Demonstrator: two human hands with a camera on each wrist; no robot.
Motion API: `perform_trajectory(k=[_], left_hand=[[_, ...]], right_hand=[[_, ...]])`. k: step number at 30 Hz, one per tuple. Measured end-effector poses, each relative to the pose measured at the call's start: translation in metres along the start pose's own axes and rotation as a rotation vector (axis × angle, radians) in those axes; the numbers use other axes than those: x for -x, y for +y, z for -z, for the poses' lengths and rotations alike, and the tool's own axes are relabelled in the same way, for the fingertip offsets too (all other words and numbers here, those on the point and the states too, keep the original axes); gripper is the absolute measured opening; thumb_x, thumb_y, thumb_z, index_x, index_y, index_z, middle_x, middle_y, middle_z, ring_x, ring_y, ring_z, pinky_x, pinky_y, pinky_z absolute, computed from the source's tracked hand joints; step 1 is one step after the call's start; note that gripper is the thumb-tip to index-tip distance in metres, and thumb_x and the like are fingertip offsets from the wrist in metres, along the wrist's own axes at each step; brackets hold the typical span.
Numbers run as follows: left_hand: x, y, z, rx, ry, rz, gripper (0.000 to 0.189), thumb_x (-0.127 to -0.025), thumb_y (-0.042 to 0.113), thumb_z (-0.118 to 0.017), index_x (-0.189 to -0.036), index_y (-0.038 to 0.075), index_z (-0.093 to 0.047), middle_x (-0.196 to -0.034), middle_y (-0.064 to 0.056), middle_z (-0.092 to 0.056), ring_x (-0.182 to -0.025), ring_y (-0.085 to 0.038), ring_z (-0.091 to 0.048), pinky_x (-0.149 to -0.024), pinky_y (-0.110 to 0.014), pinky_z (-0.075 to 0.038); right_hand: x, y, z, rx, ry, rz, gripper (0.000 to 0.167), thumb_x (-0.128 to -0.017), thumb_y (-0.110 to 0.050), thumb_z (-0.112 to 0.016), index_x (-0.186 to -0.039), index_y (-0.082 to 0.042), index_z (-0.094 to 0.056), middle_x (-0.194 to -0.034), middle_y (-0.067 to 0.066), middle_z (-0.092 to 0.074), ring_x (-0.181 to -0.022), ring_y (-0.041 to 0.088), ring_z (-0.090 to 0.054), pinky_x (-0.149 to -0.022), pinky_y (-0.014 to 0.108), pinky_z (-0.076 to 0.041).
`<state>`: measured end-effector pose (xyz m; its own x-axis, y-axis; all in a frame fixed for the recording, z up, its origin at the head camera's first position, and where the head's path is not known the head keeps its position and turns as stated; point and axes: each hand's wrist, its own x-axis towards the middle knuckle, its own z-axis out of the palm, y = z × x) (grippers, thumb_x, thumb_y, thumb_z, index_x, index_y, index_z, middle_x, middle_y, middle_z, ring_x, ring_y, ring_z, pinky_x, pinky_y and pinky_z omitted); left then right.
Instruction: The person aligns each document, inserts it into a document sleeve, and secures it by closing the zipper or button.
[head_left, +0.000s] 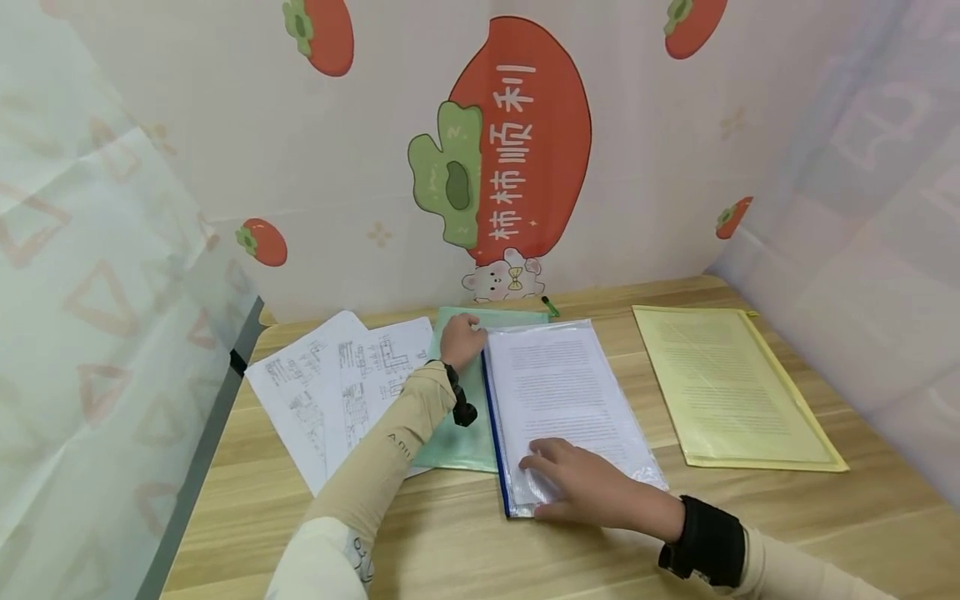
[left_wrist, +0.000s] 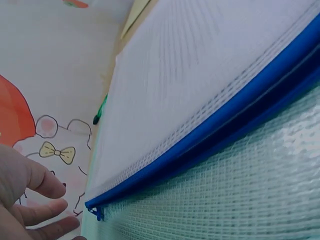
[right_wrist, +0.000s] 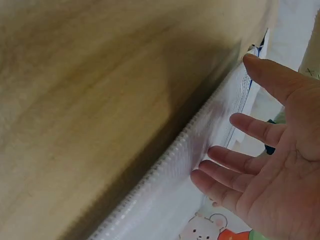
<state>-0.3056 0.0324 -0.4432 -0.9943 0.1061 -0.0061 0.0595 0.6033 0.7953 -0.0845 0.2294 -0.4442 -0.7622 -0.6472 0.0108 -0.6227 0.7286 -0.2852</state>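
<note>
A clear mesh document pouch with a blue zipper edge and printed sheets inside lies in the middle of the table, partly over a green mesh pouch. My left hand is by its far left corner. In the left wrist view, a gap shows between those relaxed fingers and the blue zipper's end, where a small pull hangs. Over the pouch's near edge is my right hand, fingers spread and thumb at the edge. The right wrist view shows the fingers extended along the pouch, not curled round it.
Loose sheets with line drawings lie at the left, partly beside the green pouch. A yellow pouch holding printed paper lies at the right. The green zipper pull is near the back edge. Printed curtains enclose the table.
</note>
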Motion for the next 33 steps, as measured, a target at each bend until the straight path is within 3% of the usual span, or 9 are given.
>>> perform_trajectory(k=[3, 6, 12, 15, 19, 23, 27, 30, 33], left_hand=[[-0.009, -0.004, -0.001, -0.039, -0.019, -0.012, 0.042, -0.098, 0.011, -0.053, -0.137, -0.003, -0.060, -0.138, -0.021, -0.061, -0.119, -0.035, -0.061, -0.106, -0.049, -0.049], [-0.016, -0.009, -0.002, -0.090, -0.049, -0.048, 0.034, -0.098, 0.009, -0.053, -0.128, -0.002, -0.067, -0.126, -0.019, -0.067, -0.114, -0.031, -0.063, -0.100, -0.043, -0.052], [-0.022, -0.011, 0.009, -0.076, -0.102, -0.062, 0.035, -0.096, 0.005, -0.055, -0.128, 0.000, -0.069, -0.127, -0.018, -0.070, -0.100, -0.026, -0.063, -0.092, -0.040, -0.053], [-0.022, -0.006, 0.022, 0.042, -0.130, 0.009, 0.035, -0.097, 0.007, -0.055, -0.128, 0.002, -0.070, -0.128, -0.019, -0.068, -0.098, -0.024, -0.059, -0.088, -0.039, -0.052], [-0.021, 0.006, 0.043, 0.266, -0.191, 0.110, 0.037, -0.101, 0.013, -0.052, -0.134, 0.006, -0.067, -0.139, -0.014, -0.062, -0.108, -0.020, -0.055, -0.095, -0.039, -0.050], [-0.016, 0.019, 0.068, 0.556, -0.226, 0.111, 0.037, -0.103, 0.012, -0.053, -0.135, -0.002, -0.063, -0.130, -0.013, -0.065, -0.108, -0.016, -0.057, -0.106, -0.040, -0.049], [-0.002, 0.034, 0.095, 0.797, -0.238, 0.006, 0.035, -0.106, 0.016, -0.054, -0.130, -0.009, -0.061, -0.112, -0.006, -0.063, -0.100, -0.015, -0.059, -0.110, -0.039, -0.047], [0.014, 0.046, 0.113, 0.770, -0.231, -0.152, 0.033, -0.106, 0.016, -0.056, -0.131, -0.005, -0.060, -0.106, 0.001, -0.063, -0.099, -0.017, -0.058, -0.104, -0.033, -0.048], [0.028, 0.055, 0.123, 0.656, -0.145, -0.271, 0.034, -0.100, 0.013, -0.067, -0.130, -0.002, -0.063, -0.096, 0.005, -0.064, -0.092, -0.018, -0.058, -0.088, -0.025, -0.051]], right_hand=[[0.001, -0.002, -0.002, 0.034, 0.014, 0.017, 0.059, -0.086, -0.044, -0.081, -0.132, -0.015, -0.060, -0.139, 0.018, -0.057, -0.122, 0.033, -0.061, -0.095, 0.046, -0.056], [0.001, -0.004, -0.003, 0.061, 0.046, 0.039, 0.057, -0.084, -0.041, -0.083, -0.129, -0.013, -0.062, -0.136, 0.017, -0.059, -0.122, 0.032, -0.061, -0.094, 0.045, -0.057], [0.000, 0.000, 0.014, -0.015, 0.217, 0.111, 0.033, -0.080, -0.009, -0.074, -0.114, -0.007, -0.073, -0.113, 0.007, -0.075, -0.100, 0.016, -0.071, -0.083, 0.032, -0.060], [0.001, 0.011, 0.041, -0.098, 0.389, 0.086, 0.028, -0.082, 0.003, -0.070, -0.108, -0.005, -0.075, -0.099, 0.006, -0.078, -0.079, 0.008, -0.069, -0.071, 0.025, -0.059], [0.005, 0.030, 0.086, -0.192, 0.696, -0.026, 0.021, -0.084, 0.010, -0.072, -0.102, -0.001, -0.074, -0.092, 0.011, -0.077, -0.074, 0.005, -0.067, -0.065, 0.018, -0.055], [0.012, 0.050, 0.128, -0.431, 0.955, -0.203, 0.010, -0.089, 0.009, -0.071, -0.099, 0.007, -0.071, -0.076, 0.000, -0.073, -0.066, -0.005, -0.061, -0.058, 0.010, -0.047], [0.016, 0.071, 0.154, -0.840, 1.109, -0.256, 0.011, -0.094, 0.003, -0.069, -0.104, 0.001, -0.072, -0.081, -0.010, -0.074, -0.070, -0.002, -0.066, -0.064, 0.011, -0.051], [0.015, 0.086, 0.158, -1.058, 1.162, -0.234, 0.014, -0.094, 0.000, -0.069, -0.106, -0.007, -0.071, -0.090, -0.005, -0.077, -0.078, 0.004, -0.070, -0.071, 0.014, -0.055], [0.011, 0.099, 0.152, -1.158, 1.177, -0.246, 0.015, -0.095, -0.001, -0.068, -0.106, -0.010, -0.071, -0.094, -0.004, -0.077, -0.080, 0.005, -0.069, -0.073, 0.014, -0.055]])
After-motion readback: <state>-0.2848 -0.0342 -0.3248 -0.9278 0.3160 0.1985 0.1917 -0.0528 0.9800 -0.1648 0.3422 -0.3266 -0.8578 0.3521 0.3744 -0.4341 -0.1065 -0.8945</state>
